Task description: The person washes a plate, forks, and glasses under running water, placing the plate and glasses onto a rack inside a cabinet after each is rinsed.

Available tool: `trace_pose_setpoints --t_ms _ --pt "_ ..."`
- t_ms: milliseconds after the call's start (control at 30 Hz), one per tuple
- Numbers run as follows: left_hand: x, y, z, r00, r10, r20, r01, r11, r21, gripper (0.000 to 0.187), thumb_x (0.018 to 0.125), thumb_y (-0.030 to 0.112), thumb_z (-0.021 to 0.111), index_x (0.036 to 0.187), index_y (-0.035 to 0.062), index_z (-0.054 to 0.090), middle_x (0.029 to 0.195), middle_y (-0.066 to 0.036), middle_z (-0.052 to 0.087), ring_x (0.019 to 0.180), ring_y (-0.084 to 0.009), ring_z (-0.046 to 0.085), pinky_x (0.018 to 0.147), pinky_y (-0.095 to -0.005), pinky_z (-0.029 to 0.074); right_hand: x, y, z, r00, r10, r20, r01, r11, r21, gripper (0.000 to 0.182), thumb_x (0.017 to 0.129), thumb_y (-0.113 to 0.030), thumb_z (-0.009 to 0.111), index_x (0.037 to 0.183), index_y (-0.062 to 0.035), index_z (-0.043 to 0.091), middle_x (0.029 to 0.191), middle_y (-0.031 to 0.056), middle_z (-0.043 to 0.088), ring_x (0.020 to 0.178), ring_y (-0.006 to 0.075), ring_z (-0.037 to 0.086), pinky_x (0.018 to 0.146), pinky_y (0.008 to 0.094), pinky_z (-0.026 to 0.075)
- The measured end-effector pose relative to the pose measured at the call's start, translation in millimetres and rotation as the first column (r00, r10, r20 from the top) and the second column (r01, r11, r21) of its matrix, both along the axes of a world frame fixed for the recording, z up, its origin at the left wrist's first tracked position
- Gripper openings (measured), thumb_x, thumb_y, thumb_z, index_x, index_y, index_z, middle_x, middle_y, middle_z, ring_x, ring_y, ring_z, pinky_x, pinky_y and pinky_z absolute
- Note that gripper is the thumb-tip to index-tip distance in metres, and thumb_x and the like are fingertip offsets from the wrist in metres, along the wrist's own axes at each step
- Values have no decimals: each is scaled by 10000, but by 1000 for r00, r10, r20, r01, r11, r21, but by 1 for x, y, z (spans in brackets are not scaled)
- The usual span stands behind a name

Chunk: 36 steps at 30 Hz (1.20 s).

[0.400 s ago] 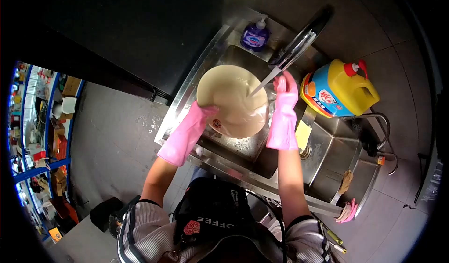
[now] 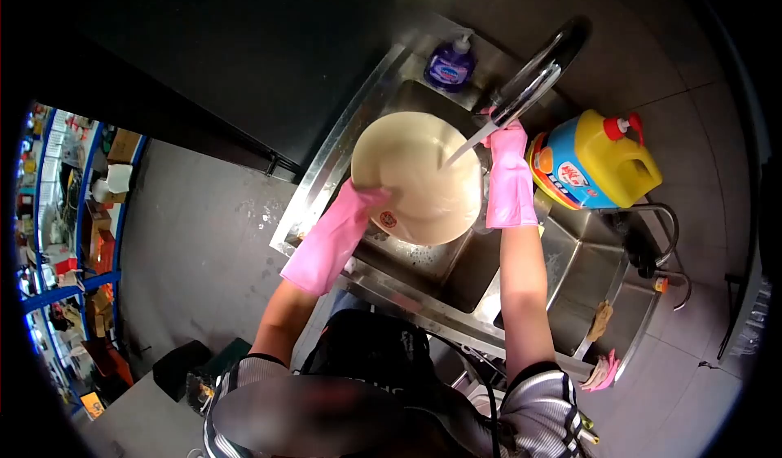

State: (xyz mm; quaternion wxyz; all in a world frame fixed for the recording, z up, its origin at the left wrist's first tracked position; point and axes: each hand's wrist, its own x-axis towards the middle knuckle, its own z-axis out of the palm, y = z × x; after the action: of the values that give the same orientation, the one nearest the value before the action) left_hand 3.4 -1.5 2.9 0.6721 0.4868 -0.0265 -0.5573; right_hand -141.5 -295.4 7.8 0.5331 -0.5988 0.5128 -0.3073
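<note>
A large cream bowl (image 2: 415,165) is held over the left basin of the steel sink (image 2: 391,275), with water from the curved faucet (image 2: 533,75) running into it. My left hand (image 2: 338,230), in a pink rubber glove, grips the bowl's lower left rim, thumb over the inside. My right hand (image 2: 509,169), also gloved in pink, is to the right of the bowl and reaches up beside the faucet's base; its fingertips are partly hidden behind the spout, and what they hold, if anything, cannot be made out.
A purple pump bottle (image 2: 450,65) stands at the sink's back ledge. A yellow detergent jug (image 2: 607,161) with a red pump is on the right. A brown cloth (image 2: 601,321) and a pink glove (image 2: 601,372) lie at the right end. Shelves (image 2: 61,293) stand far left.
My right hand has moved up and right toward the faucet's base. The bowl has shifted slightly right and its inside shows more clearly. The yellow sponge is now mostly hidden by my right arm.
</note>
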Motion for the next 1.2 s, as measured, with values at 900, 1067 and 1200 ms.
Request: trace_pose_setpoints --t_ms 900,1067,1200 --pt "-18 -8 24 992 99 78 -107 989 102 592 768 -149 575 1333 26 581 1113 -127 687 990 -219 661 940 -332 503 -11 0 7 991 125 43 -126 992 27 217 844 -78 434 822 -62 649 720 91 632 593 159 601 581 280 515" --pt "-17 -3 17 996 78 50 -82 993 82 511 809 -125 583 1299 19 594 1160 -121 684 1045 -216 651 976 -336 488 -7 -1 28 952 181 -245 -192 981 -23 248 943 -215 458 931 -73 661 702 87 663 605 163 648 591 301 518" --pt "-21 -2 32 997 40 73 -44 997 59 526 789 -131 585 1296 10 595 1155 -109 688 1047 -203 650 983 -336 483 -9 -7 41 885 267 -381 -270 962 46 364 991 -349 560 1134 -59 725 740 117 679 605 172 660 591 293 535"
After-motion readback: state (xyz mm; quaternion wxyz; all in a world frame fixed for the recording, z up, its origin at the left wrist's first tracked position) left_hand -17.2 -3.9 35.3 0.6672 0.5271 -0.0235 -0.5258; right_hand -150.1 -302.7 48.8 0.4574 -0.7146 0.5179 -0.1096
